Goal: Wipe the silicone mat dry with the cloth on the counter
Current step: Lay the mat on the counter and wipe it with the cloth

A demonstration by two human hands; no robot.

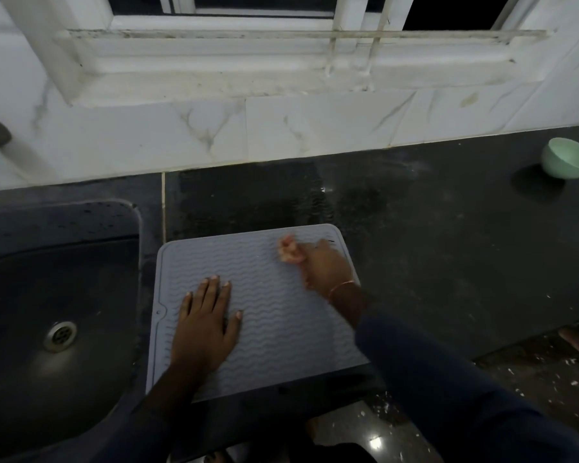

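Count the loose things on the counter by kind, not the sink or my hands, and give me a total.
mat: 1
cloth: 1
bowl: 1
Total: 3

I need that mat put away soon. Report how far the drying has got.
Done: the cloth is picked up, bunched in the right hand. In hand: it rubs the far right corner of the mat while the left hand presses flat on the near left part. Left: likely most of the mat; which parts are already dry cannot be told.
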